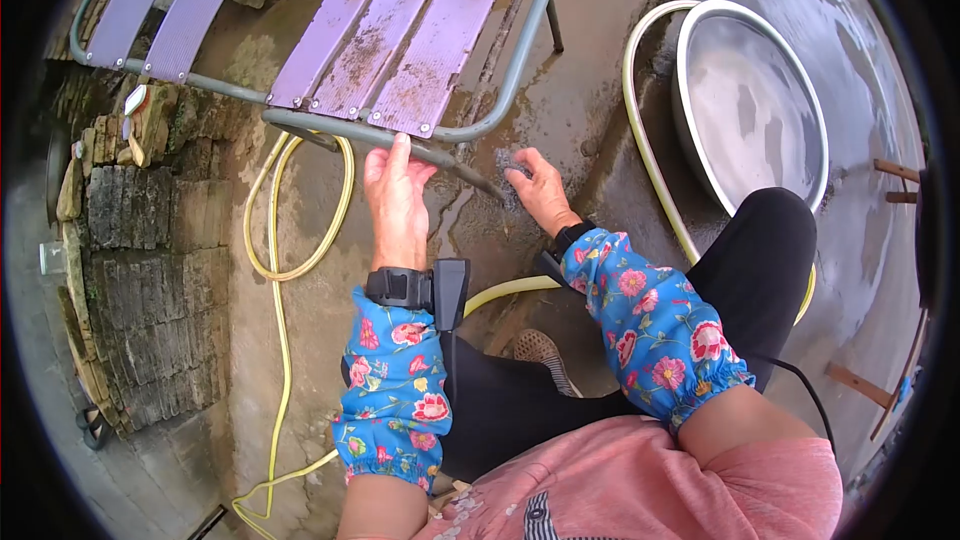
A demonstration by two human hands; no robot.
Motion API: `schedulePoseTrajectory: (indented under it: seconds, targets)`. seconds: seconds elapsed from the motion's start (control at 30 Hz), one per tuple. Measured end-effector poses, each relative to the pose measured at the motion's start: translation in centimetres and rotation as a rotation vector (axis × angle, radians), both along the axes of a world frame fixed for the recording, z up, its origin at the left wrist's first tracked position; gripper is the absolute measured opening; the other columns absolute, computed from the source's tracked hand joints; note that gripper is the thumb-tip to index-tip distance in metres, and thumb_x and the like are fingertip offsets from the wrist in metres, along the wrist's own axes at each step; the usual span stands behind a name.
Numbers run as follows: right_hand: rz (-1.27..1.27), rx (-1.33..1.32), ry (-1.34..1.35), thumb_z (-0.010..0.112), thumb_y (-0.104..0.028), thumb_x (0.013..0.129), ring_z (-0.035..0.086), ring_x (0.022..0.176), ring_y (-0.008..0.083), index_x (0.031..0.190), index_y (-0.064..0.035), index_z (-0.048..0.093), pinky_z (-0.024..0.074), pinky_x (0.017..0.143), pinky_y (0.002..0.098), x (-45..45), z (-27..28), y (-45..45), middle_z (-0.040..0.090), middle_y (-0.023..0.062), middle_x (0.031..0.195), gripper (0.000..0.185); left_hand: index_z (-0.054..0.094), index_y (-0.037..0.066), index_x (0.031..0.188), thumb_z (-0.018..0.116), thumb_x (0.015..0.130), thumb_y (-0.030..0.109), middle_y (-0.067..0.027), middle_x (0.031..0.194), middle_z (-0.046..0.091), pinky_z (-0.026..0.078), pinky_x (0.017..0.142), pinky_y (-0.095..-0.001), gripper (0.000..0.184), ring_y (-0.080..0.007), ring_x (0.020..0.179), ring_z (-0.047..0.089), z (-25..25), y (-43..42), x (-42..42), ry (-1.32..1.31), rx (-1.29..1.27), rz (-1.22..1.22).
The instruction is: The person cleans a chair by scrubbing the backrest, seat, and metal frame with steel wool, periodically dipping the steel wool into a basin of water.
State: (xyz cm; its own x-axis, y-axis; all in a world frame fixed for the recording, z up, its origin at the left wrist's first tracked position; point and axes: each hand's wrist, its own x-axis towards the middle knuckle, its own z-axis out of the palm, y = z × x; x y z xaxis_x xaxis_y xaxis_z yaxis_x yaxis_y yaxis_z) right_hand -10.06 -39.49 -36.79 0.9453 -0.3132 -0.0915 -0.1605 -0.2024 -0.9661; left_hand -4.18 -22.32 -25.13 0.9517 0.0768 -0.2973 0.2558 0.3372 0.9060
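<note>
A chair with purple slats (437, 55) and a grey tube frame (512, 90) lies tipped in front of me. Brown dirt is smeared over several of the slats. My left hand (398, 190) is closed on the tube along the slats' lower edge, fingers pointing up. Beside the end of a chair leg (478, 180), my right hand (543, 192) pinches a grey, mesh-like steel wool scourer (508, 172). The scourer is partly hidden by the fingers, and I cannot tell whether it touches the leg.
At the right, a large metal basin (755, 105) holds water. A yellow hose (283, 360) loops over the wet concrete floor (400, 270) and passes beside the basin. Stacked stone slabs (150, 290) stand at the left, with a brush (135, 125) on top.
</note>
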Motion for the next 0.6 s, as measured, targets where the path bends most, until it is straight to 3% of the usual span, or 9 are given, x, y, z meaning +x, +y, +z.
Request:
schedulePoseTrajectory:
  seconds: [0.07,0.17,0.23,0.37,0.47,0.5,0.6]
  targets:
    - [-0.04,0.137,-0.012,0.069,-0.012,0.081,0.06,0.084,0.0158,0.104,-0.0021,0.057,0.0493,0.077,0.0316,0.6,-0.1,-0.3,0.064,0.01,0.089,0.028,0.052,0.009,0.102,0.061,0.093,0.02,-0.0079,0.093,0.065,0.05,0.077,-0.0394,0.017,-0.0209,0.082,0.063,-0.2,0.1,0.0,0.002,-0.009,0.011]
    - [0.082,0.538,-0.281,0.069,-0.012,0.082,0.058,0.091,0.0117,0.11,-0.0015,0.058,0.0473,0.083,0.0294,2.7,5.0,3.0,0.065,0.0095,0.095,0.032,0.051,0.008,0.104,0.058,0.094,0.022,-0.0084,0.097,0.064,0.049,0.081,-0.0404,0.018,-0.0217,0.088,0.063,0.2,-0.4,0.2,-0.04,-0.011,0.007]
    - [0.006,0.305,-0.306,0.069,-0.013,0.082,0.062,0.086,0.0148,0.107,-0.0006,0.059,0.0496,0.079,0.031,4.1,4.7,4.2,0.067,0.0108,0.092,0.03,0.05,0.007,0.106,0.056,0.095,0.022,-0.0098,0.103,0.062,0.047,0.085,-0.0413,0.019,-0.0229,0.095,0.061,0.8,-1.2,-0.3,-0.019,-0.056,0.057]
    - [0.014,0.01,-0.249,0.069,-0.016,0.082,0.064,0.077,0.019,0.104,-0.0009,0.061,0.0509,0.073,0.0328,6.9,6.1,2.1,0.067,0.011,0.084,0.028,0.048,0.006,0.105,0.054,0.094,0.019,-0.0097,0.1,0.061,0.048,0.081,-0.0383,0.018,-0.021,0.089,0.06,1.2,-0.9,-0.2,-0.008,-0.134,0.025]
    - [-0.104,0.318,-0.128,0.069,-0.015,0.08,0.064,0.076,0.0205,0.101,-0.0034,0.063,0.0501,0.071,0.0326,10.0,4.1,-1.0,0.066,0.0153,0.082,0.024,0.053,0.007,0.108,0.054,0.093,0.028,-0.0096,0.109,0.06,0.044,0.089,-0.0424,0.026,-0.0233,0.1,0.058,0.4,-0.3,0.3,0.037,-0.212,0.024]
    - [-0.035,0.117,-0.121,0.068,-0.016,0.08,0.064,0.076,0.0219,0.099,-0.0031,0.064,0.0502,0.071,0.0335,10.6,5.0,-3.1,0.066,0.0161,0.081,0.024,0.055,0.008,0.106,0.056,0.091,0.034,-0.0077,0.106,0.06,0.044,0.086,-0.041,0.031,-0.0221,0.098,0.057,-0.1,-0.2,0.6,0.046,-0.211,0.038]
    - [0.039,-0.487,-0.07,0.068,-0.023,0.08,0.066,0.077,0.0294,0.095,-0.0027,0.065,0.0506,0.073,0.0375,12.7,7.3,-13.5,0.067,0.018,0.081,0.025,0.047,0.007,0.105,0.059,0.091,0.033,-0.0079,0.095,0.056,0.046,0.076,-0.0397,0.031,-0.0196,0.086,0.057,1.0,-1.3,1.1,0.071,-0.185,0.16]
